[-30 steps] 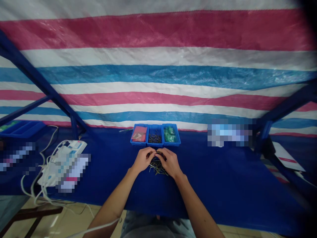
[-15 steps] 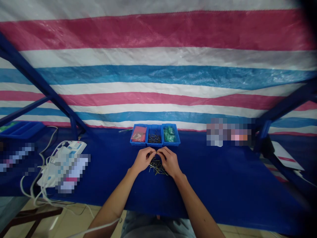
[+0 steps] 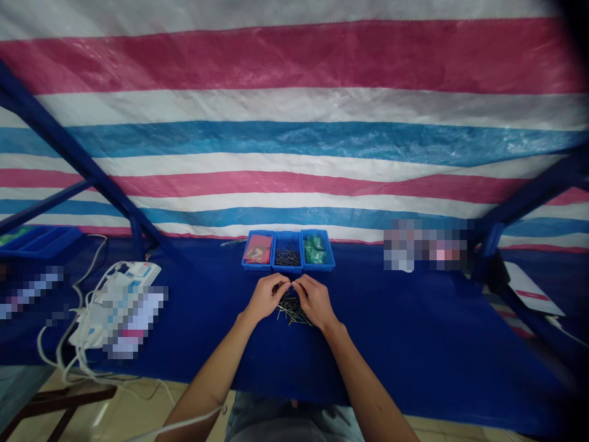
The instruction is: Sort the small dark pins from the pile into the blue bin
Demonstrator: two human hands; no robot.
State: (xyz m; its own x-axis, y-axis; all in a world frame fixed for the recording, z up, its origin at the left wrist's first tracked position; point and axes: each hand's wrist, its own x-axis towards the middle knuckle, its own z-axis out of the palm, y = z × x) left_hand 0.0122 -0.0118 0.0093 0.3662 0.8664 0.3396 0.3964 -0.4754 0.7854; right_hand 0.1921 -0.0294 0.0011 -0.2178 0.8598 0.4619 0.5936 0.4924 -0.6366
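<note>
Two bare hands meet over the blue table (image 3: 405, 344), the left hand (image 3: 269, 296) and the right hand (image 3: 316, 302) curled inward, their fingertips nearly touching each other. The fingers hide whatever might sit between them, so I cannot tell whether either hand is clamped on something. Just below the fingertips, between the hands, lies a loose pile of thin metal fasteners (image 3: 292, 312), its right edge partly covered by the right hand; their heads are too small to make out. The fasteners lie flat with long axes crossing, many slanting from far left to near right, others pointing nearly away from the person. Beyond the hands, a blue middle bin (image 3: 288, 269) holds more dark fasteners (image 3: 288, 256), jumbled every way. Pixelation hides part of the white power strip (image 3: 143, 271) at left.
</note>
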